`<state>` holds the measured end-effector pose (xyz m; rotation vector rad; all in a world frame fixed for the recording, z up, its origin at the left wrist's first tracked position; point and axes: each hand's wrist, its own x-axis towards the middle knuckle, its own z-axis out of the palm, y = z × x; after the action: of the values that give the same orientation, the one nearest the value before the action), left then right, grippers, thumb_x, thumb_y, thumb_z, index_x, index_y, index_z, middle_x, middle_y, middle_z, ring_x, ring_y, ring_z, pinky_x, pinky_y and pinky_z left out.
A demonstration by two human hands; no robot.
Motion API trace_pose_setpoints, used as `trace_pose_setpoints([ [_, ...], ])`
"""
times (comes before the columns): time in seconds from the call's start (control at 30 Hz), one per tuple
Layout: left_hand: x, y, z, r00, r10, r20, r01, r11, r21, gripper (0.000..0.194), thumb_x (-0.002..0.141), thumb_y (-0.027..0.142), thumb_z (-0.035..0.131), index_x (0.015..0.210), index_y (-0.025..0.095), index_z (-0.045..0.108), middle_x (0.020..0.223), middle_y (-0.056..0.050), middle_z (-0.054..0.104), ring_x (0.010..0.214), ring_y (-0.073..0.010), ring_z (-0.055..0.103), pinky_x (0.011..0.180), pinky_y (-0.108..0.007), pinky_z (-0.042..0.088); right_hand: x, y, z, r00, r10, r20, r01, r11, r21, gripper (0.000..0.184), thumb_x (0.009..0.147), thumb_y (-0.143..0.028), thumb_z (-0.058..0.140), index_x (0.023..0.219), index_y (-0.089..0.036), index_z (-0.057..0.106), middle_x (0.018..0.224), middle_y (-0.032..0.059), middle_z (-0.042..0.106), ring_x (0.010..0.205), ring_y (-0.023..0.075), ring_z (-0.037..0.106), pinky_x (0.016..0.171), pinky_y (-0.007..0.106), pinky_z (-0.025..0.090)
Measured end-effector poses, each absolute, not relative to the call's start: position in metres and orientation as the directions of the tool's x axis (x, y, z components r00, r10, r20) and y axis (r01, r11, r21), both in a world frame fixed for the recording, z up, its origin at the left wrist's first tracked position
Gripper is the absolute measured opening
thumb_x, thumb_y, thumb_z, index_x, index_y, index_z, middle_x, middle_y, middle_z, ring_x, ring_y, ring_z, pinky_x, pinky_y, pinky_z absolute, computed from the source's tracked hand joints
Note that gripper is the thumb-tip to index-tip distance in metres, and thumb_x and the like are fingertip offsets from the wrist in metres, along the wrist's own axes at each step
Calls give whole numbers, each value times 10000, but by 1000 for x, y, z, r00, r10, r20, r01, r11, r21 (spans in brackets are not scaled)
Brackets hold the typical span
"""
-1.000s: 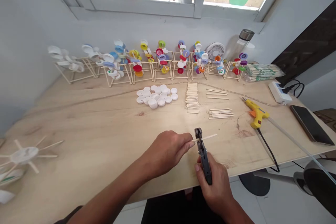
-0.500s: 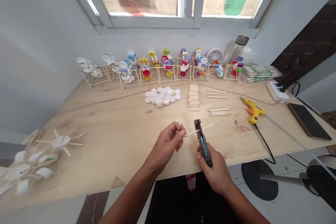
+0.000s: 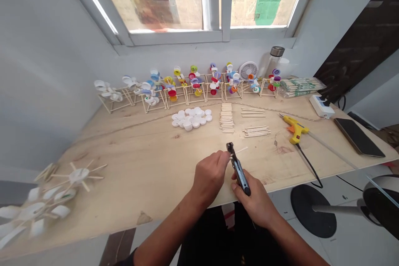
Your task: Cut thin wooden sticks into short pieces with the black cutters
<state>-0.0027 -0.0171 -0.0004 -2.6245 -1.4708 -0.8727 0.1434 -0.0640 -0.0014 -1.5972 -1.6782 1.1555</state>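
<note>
My right hand [image 3: 253, 199] grips black hand cutters [image 3: 238, 169], their jaws pointing away from me. A thin wooden stick [image 3: 240, 150] sits across the jaws and sticks out to the right. My left hand [image 3: 210, 177] is pinched up close against the jaws, apparently holding the stick's near end, which its fingers hide. Both hands are above the front edge of a pale plywood table [image 3: 134, 153]. Several white bottle caps [image 3: 190, 118] lie in a cluster beyond my hands, and short cut sticks lie in stacks [image 3: 227, 118] to their right.
Along the wall stands a row of stick frames with coloured cap wheels [image 3: 187, 89]. A yellow glue gun [image 3: 294, 129], a phone [image 3: 358, 137] and a power strip [image 3: 321, 106] lie to the right. A white cap-and-stick wheel [image 3: 77, 176] lies at the left.
My left hand has moved right, up to the cutter jaws, and the small stick piece in its fingers no longer shows. The whole view has shifted as my head moved.
</note>
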Motion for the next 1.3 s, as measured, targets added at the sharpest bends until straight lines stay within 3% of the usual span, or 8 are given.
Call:
trace_pose_setpoints([
  [0.23,-17,-1,-3,625,494,605,663,-745,-77,188,869,94,358,800,144,525,596,3,488,537,-111,428,505,-247,285,141,-73,12,-260,907,-330,265,-262,-928,153,810,-290,447,914,-194,504,536,-67,498,503,120,507,542,231,396],
  [0.33,-22,4,-2,667,411,622,628,-759,-173,123,859,117,408,828,140,524,589,6,485,535,-113,415,508,-253,272,140,-75,16,-266,895,-359,257,-293,-921,168,810,-293,443,936,-194,494,530,-69,496,519,129,522,556,240,401],
  [0.73,-25,8,-4,653,427,625,646,-745,-166,111,843,103,417,805,151,510,545,20,454,484,-107,398,496,-261,249,137,-78,23,-115,967,-226,620,-107,-777,194,787,-282,483,964,-214,522,689,-6,606,657,186,569,597,265,357],
  [0.83,-22,2,-4,603,481,636,675,-733,-86,110,856,134,413,809,146,512,537,26,460,462,-102,398,469,-244,258,138,-78,22,-111,977,-181,699,-53,-713,147,787,-260,476,923,-216,509,701,-5,605,656,185,561,582,258,334],
  [0.93,-18,-8,-4,531,578,619,674,-732,105,158,878,163,373,782,156,499,529,36,461,450,-91,414,450,-212,281,141,-79,20,-116,983,-144,748,-9,-664,101,781,-231,474,878,-215,493,692,-8,595,656,183,553,568,250,313],
  [1.1,-18,-18,3,524,709,472,593,-702,395,185,901,196,298,798,177,450,555,40,476,442,-81,430,445,-181,314,147,-81,17,-150,985,-84,785,67,-616,58,784,-223,465,837,-206,483,693,2,585,650,185,534,571,256,298],
  [1.3,-22,-23,12,546,723,422,506,-687,522,130,890,165,313,800,192,403,565,47,446,442,-83,427,440,-188,294,150,-83,14,-192,981,-20,786,142,-601,122,777,-205,464,893,-197,499,755,17,597,672,190,525,595,270,314],
])
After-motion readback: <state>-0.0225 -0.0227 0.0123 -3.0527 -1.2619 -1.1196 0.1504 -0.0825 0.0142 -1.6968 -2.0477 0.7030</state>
